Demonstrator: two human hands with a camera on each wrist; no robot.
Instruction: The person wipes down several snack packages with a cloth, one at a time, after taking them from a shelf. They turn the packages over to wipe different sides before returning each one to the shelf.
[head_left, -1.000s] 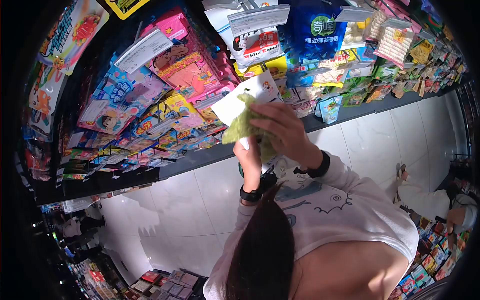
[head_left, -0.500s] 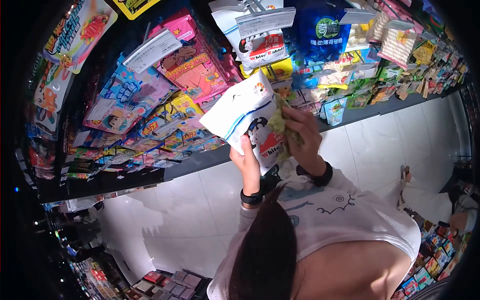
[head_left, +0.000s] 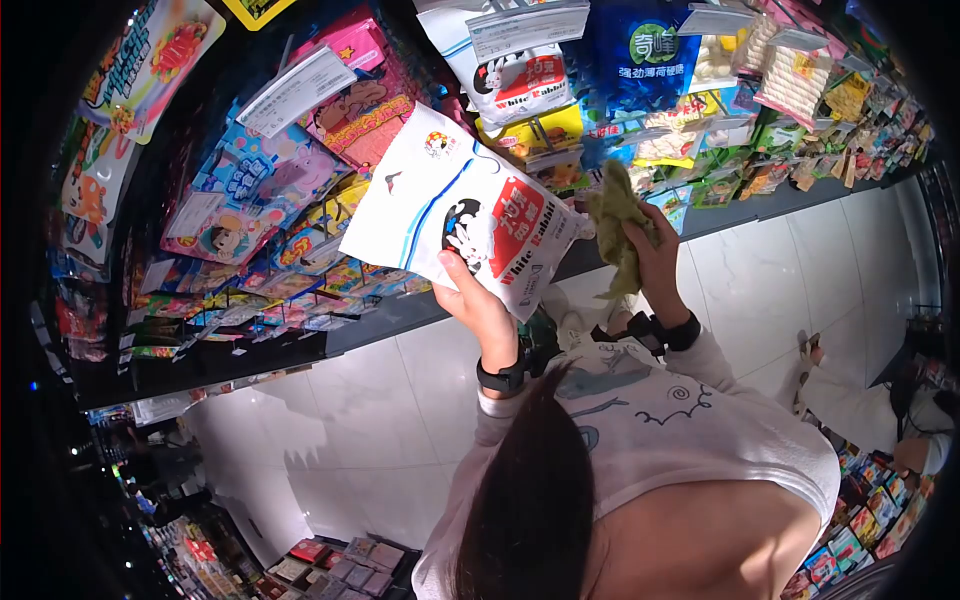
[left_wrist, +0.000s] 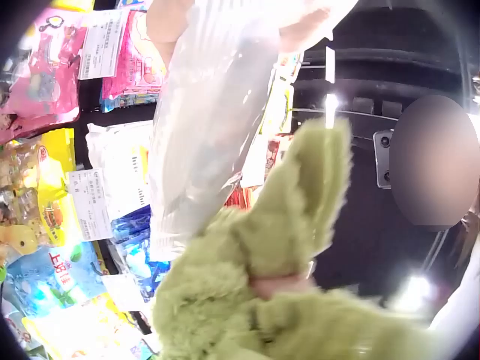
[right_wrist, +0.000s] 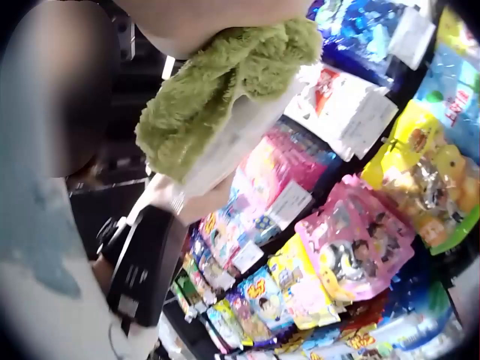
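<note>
My left hand (head_left: 478,315) holds a white bag of White Rabbit candy (head_left: 425,195) by its lower edge, the thumb on the printed front and the fingers hidden behind. The bag is tilted, its front facing up toward the head camera. To its right, my right hand (head_left: 660,262) grips a crumpled green fuzzy cloth (head_left: 617,222), which hangs beside the bag's right corner. In the left wrist view the bag's plain back (left_wrist: 214,112) shows above the cloth (left_wrist: 202,292). From the right wrist, the cloth (right_wrist: 191,112) overlaps part of the bag.
A rack of hanging candy bags runs across the front, with another White Rabbit bag (head_left: 515,85), a blue mint candy bag (head_left: 645,50) and pink bags (head_left: 350,120). Price tags (head_left: 295,90) stick out on hooks. Behind lies a tiled floor (head_left: 350,400); another person (head_left: 850,400) is at the right.
The cloth has come off the bag's front and moved right with my right hand. My left hand has shifted the bag up and left, and its printed front now shows fully.
</note>
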